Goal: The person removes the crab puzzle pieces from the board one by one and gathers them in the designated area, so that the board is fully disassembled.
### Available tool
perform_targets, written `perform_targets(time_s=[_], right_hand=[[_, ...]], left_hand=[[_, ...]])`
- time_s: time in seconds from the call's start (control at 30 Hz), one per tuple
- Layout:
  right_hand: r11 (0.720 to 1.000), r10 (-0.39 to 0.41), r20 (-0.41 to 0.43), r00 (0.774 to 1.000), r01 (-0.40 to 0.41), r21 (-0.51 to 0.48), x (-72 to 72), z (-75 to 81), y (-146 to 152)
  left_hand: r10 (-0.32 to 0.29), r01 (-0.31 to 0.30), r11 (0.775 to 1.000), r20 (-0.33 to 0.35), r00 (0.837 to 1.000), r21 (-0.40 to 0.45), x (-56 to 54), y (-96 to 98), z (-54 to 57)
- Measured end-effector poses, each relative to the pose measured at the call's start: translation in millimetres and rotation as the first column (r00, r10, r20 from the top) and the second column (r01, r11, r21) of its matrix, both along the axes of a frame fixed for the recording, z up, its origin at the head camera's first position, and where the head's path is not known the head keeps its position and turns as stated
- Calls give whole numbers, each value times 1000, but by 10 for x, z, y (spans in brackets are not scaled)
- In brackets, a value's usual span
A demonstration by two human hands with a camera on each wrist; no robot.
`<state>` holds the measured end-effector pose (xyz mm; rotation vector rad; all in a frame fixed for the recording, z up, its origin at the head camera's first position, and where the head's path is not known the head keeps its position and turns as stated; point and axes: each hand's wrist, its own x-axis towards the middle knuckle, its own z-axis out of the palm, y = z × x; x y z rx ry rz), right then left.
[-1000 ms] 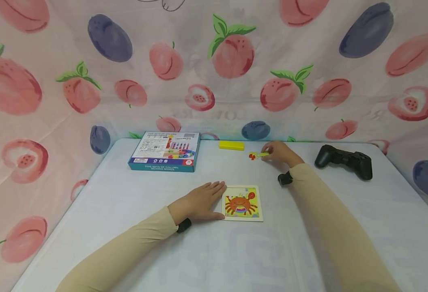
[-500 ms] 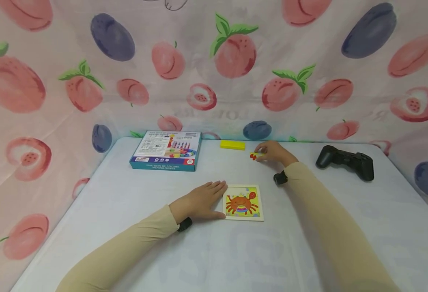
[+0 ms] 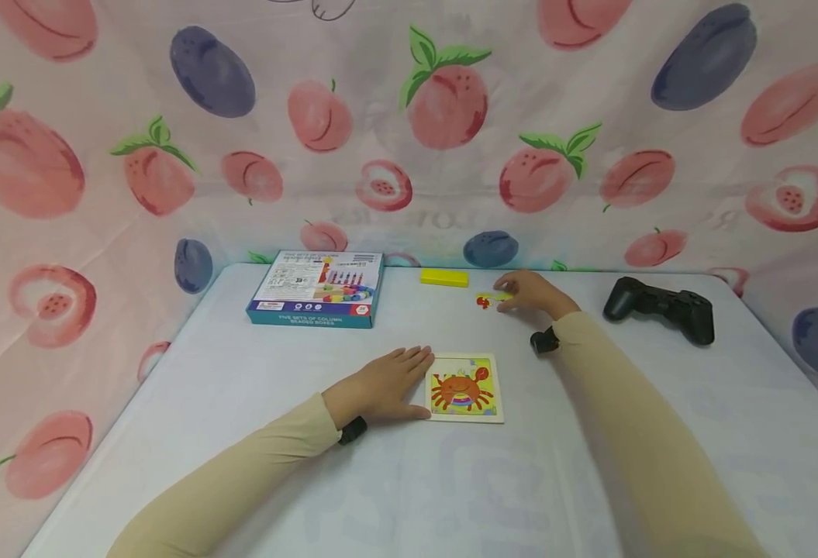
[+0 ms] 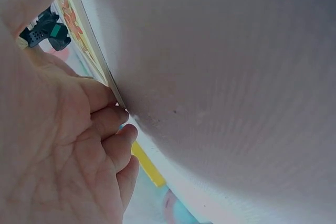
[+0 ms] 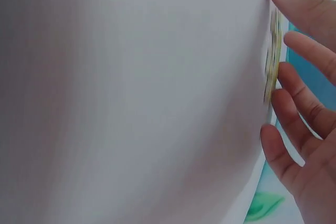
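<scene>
On the white table lies a square wooden puzzle board showing an orange crab. My left hand rests along its left edge, fingers extended and thumb spread at the near corner. In the left wrist view, the fingertips touch the board's edge. Further back, my right hand is at a few small flat red and yellow-green puzzle pieces. In the right wrist view, its thumb and loosely bent fingers are spread beside the thin edges of these pieces; the fingers partly hide them.
A flat toy box with blue-green sides lies at the back left. A yellow block is near the back edge, left of the pieces. At the right lies a black game controller. A fruit-patterned cloth hangs behind the table.
My right hand moved left over the small pieces, covering more of them, then drew back to the right. My left hand stayed at the puzzle board.
</scene>
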<state>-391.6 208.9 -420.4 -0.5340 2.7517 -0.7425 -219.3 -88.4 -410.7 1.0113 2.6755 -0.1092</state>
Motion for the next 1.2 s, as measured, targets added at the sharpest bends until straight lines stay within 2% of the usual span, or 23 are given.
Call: perform_targets(time_s=[0.23,0.9,1.07,1.2], right_hand=[[999,-32,12,999,32,-34,75,25,119],[997,-62,8,998,62,-55,107,24,150],[990,-76,-11,997,74,-123,227,134,215],[980,-28,-50,998,17,-196,420,249,183]], left_hand=[[3,-3,1000,1,1000,-3,-4,-5,-14],[-16,16,1000,-2,1000,10,18,0,5],[-9,9,1000,6,1000,13,17,-3,3],[-2,2,1000,8,1000,10,15,-9,15]])
